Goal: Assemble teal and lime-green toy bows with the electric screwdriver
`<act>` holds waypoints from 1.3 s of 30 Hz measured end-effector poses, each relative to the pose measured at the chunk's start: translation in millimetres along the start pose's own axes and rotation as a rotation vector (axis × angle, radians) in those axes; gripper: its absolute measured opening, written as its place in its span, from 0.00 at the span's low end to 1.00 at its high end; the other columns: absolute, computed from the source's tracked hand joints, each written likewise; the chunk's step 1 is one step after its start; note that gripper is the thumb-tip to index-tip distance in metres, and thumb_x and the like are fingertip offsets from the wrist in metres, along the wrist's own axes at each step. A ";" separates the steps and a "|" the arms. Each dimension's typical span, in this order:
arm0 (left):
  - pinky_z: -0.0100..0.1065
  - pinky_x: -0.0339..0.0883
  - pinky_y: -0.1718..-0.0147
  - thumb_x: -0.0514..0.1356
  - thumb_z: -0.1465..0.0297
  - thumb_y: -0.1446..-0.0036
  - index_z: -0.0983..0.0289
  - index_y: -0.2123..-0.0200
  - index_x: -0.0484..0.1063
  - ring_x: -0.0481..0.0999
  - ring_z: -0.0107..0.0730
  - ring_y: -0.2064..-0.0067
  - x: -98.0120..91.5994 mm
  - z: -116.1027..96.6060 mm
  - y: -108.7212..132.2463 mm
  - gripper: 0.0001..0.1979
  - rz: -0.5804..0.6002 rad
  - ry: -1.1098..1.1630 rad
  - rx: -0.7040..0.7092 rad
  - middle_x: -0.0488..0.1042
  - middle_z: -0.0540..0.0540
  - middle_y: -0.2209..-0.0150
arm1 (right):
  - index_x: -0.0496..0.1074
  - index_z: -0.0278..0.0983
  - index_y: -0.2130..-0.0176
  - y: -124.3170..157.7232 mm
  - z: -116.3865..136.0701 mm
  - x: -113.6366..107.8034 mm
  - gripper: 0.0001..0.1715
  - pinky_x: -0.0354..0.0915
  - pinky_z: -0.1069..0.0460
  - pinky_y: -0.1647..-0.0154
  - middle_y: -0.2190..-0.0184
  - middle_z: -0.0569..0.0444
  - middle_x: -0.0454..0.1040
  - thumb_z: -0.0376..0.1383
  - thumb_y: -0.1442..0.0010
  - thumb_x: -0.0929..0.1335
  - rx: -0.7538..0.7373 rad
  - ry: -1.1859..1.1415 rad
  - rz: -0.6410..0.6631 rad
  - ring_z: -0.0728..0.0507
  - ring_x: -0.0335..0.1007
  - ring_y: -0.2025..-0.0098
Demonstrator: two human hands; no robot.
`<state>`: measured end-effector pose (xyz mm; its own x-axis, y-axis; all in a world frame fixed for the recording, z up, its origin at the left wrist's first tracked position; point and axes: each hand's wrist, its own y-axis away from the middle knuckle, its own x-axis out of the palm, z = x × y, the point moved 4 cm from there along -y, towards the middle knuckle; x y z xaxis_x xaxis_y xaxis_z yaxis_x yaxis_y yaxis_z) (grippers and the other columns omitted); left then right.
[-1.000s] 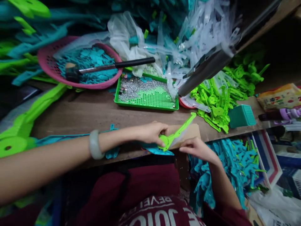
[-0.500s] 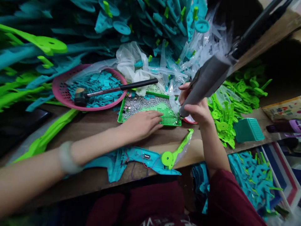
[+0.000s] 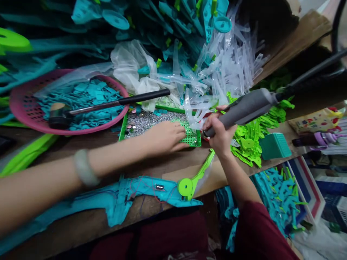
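My left hand (image 3: 166,137) lies palm down over a green perforated tray (image 3: 123,126) of small silver screws (image 3: 151,119). Its fingers are slightly apart and reach onto the bare mesh; the thumb and anything under the palm are hidden. In my right hand (image 3: 221,135) is a grey electric screwdriver (image 3: 244,108), held at a slant with its tip end near the tray's right end and a dark cord running from its back. Below both hands lies a long blue plastic toy shell (image 3: 151,186) with red wires and a metal spring. A lime-green lever with a round disc (image 3: 186,188) sits on its right end.
A pink basket (image 3: 18,108) of small blue pieces stands left, with a black-handled hammer (image 3: 146,96) across it. Blue parts pile up behind, beside clear plastic pieces (image 3: 227,65). To the right are lime-green parts (image 3: 248,142), a teal box (image 3: 275,146) and a purple-topped bottle (image 3: 322,139).
The screwdriver has tilted from steep to flatter, its tip end drawn back from the tray. My left hand stays over the tray, fingertips bent further down. The view has shifted right.
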<state>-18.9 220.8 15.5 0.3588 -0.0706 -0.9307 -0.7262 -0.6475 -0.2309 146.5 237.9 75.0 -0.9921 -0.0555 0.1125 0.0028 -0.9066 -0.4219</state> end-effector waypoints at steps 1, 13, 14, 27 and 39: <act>0.39 0.69 0.59 0.53 0.60 0.32 0.66 0.62 0.76 0.76 0.41 0.58 2.2 -12.8 7.9 0.18 0.040 -0.025 -0.055 0.78 0.60 0.62 | 0.64 0.43 0.56 2.0 -5.2 5.3 0.18 0.65 0.52 0.76 0.81 0.66 0.65 0.39 0.45 0.71 0.001 0.008 -0.016 0.50 0.64 0.81; 0.47 0.69 0.47 0.49 0.80 0.39 0.73 0.48 0.75 0.75 0.49 0.45 9.3 -114.8 49.8 0.20 -0.082 -0.282 -0.134 0.77 0.69 0.47 | 0.65 0.41 0.54 9.3 -56.9 71.9 0.26 0.68 0.49 0.68 0.80 0.64 0.65 0.54 0.45 0.70 0.025 0.019 0.089 0.48 0.66 0.78; 0.47 0.67 0.45 0.50 0.79 0.39 0.71 0.48 0.75 0.75 0.48 0.44 7.5 -128.7 61.1 0.20 -0.135 -0.270 -0.135 0.77 0.67 0.46 | 0.65 0.41 0.53 8.6 -62.9 73.2 0.27 0.68 0.49 0.69 0.80 0.65 0.65 0.54 0.45 0.71 0.027 0.007 0.087 0.48 0.66 0.78; 0.42 0.68 0.42 0.49 0.78 0.35 0.71 0.44 0.73 0.72 0.43 0.39 49.5 -170.9 93.3 0.20 -0.323 -0.102 -0.183 0.75 0.61 0.42 | 0.64 0.42 0.57 8.4 -84.0 76.2 0.27 0.70 0.47 0.65 0.78 0.62 0.63 0.59 0.44 0.67 0.075 0.155 0.111 0.47 0.67 0.75; 0.43 0.69 0.41 0.54 0.79 0.34 0.71 0.41 0.69 0.72 0.44 0.38 48.8 -161.2 101.7 0.20 -0.409 0.077 -0.128 0.74 0.64 0.42 | 0.62 0.52 0.53 88.2 72.9 19.0 0.18 0.64 0.49 0.81 0.82 0.63 0.58 0.47 0.42 0.69 0.089 0.118 0.039 0.45 0.61 0.82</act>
<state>19.3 29.2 -7.7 0.6479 0.1584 -0.7451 -0.4383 -0.7225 -0.5347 137.0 126.4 105.6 -0.9988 -0.0470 -0.0114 0.0480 -0.9383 -0.3424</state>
